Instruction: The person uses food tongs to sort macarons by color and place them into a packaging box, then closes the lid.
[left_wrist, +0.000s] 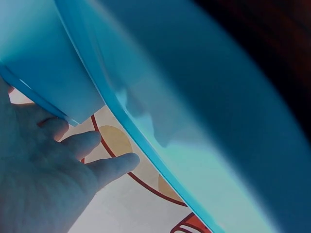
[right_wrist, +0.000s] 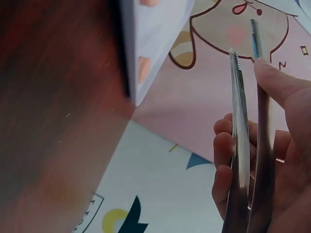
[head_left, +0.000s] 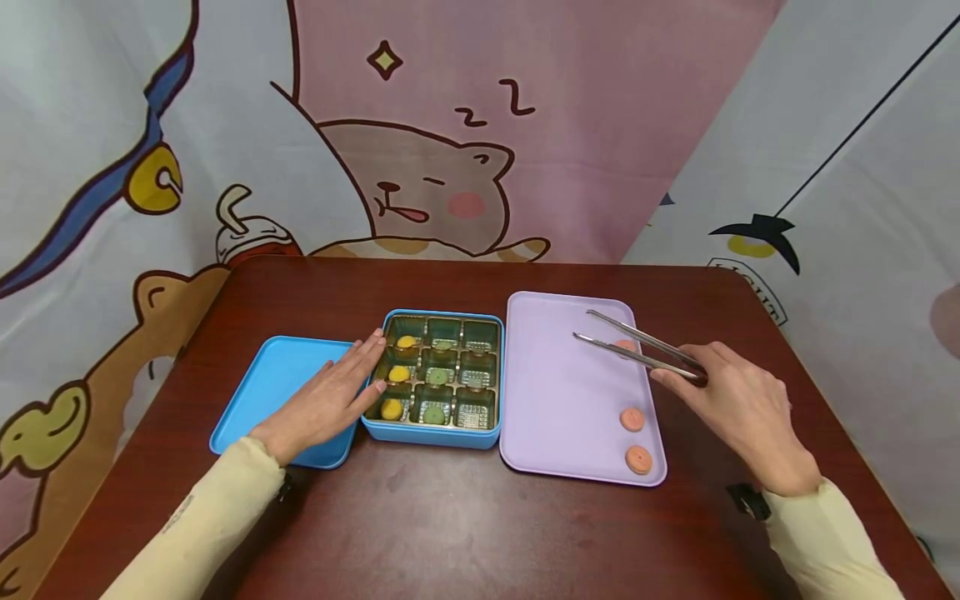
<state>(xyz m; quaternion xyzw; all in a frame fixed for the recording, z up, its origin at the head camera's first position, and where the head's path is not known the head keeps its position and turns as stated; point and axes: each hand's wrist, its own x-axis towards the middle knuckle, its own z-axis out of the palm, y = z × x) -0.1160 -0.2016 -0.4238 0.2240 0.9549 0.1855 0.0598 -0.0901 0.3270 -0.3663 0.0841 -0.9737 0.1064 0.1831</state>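
My right hand [head_left: 738,408] holds long metal tweezers [head_left: 637,348] above the right part of a lilac tray [head_left: 555,400], their tips spread apart with nothing between them. Three small round orange pieces [head_left: 632,419] lie along the tray's right side, the farthest partly hidden by the tweezers. With its fingers extended, my left hand [head_left: 330,396] rests against the left side of a blue box [head_left: 435,436]. Inside the box is a gold divided insert [head_left: 456,367]; yellow round pieces [head_left: 392,409] sit in its left column and green ones [head_left: 437,377] in the middle column.
A blue lid [head_left: 273,392] lies left of the box, partly under my left forearm. Box and tray stand side by side on a dark red-brown table [head_left: 450,517]. A printed cartoon curtain [head_left: 585,125] hangs behind the table.
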